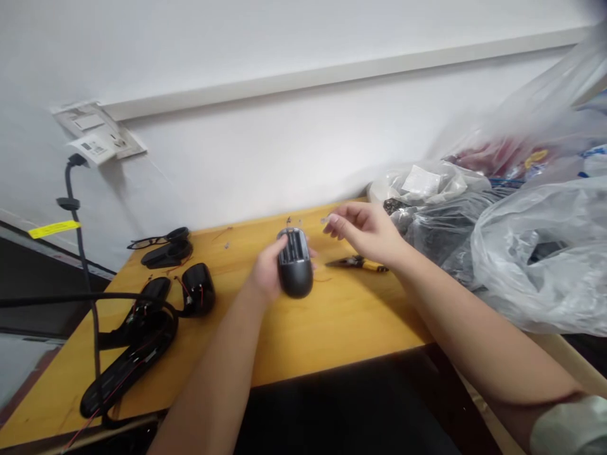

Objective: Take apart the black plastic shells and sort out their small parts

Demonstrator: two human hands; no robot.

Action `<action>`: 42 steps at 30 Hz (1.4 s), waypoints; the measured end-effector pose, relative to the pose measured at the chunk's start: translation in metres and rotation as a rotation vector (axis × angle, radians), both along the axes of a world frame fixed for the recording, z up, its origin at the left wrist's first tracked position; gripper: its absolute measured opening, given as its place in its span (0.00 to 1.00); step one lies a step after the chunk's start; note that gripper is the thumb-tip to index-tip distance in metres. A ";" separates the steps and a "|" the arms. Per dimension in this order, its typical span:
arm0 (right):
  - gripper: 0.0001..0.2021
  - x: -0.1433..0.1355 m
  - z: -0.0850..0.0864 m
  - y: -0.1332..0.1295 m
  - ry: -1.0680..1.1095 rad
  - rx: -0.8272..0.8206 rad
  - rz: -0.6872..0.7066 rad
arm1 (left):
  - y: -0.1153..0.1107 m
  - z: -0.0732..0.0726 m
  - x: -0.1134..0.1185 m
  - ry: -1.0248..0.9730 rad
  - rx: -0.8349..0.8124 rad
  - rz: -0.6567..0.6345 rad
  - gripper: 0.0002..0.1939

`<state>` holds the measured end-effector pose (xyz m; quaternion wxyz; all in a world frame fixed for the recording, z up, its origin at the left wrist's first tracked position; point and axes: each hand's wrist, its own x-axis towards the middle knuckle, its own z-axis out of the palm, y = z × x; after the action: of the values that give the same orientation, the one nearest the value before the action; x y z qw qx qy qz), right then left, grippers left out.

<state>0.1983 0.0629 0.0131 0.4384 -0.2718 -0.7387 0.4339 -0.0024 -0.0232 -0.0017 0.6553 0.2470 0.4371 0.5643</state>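
White wall (284,151) fills the top, pale trunking (303,82) running across it from ten to one o'clock, ending at a wall socket (97,129) at ten. Yellow-brown wooden table (284,341) across the middle, back edge near the wall. Dark panel (35,278) at nine, beyond the table. Even, bright light; black area below the table's front edge, unclear.
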 end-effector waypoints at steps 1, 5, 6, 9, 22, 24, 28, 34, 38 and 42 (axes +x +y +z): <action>0.25 -0.002 -0.001 -0.001 -0.008 0.000 0.005 | 0.000 0.001 0.002 0.029 -0.009 0.006 0.21; 0.21 -0.005 0.001 -0.003 0.006 -0.022 0.005 | -0.001 0.004 0.009 0.071 -0.049 0.004 0.21; 0.20 -0.005 0.002 -0.004 0.008 -0.045 0.014 | -0.001 0.004 0.009 0.069 -0.052 0.002 0.21; 0.19 -0.006 0.005 -0.008 0.022 -0.147 0.068 | -0.001 0.003 0.010 0.065 -0.049 -0.006 0.19; 0.23 -0.010 0.002 -0.010 -0.064 -0.302 0.195 | 0.000 -0.004 0.007 -0.004 -0.067 -0.040 0.16; 0.21 -0.008 0.001 -0.009 -0.117 -0.310 0.248 | 0.000 -0.005 0.007 -0.002 -0.088 -0.047 0.16; 0.12 -0.006 -0.003 -0.008 -0.214 -0.241 0.274 | 0.000 -0.005 0.007 0.018 -0.115 -0.053 0.15; 0.07 -0.011 -0.007 -0.008 -0.177 -0.094 -0.004 | 0.000 -0.002 0.008 0.063 -0.135 -0.075 0.17; 0.13 -0.011 -0.007 -0.010 -0.156 -0.028 -0.032 | 0.001 -0.004 0.007 0.060 -0.135 -0.078 0.19; 0.03 -0.011 -0.005 -0.012 -0.214 0.193 0.001 | 0.001 -0.007 0.007 0.035 -0.136 -0.101 0.20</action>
<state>0.1877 0.0506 0.0081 0.3811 -0.2728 -0.8196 0.3295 0.0048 -0.0226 -0.0087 0.6904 0.2334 0.4730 0.4951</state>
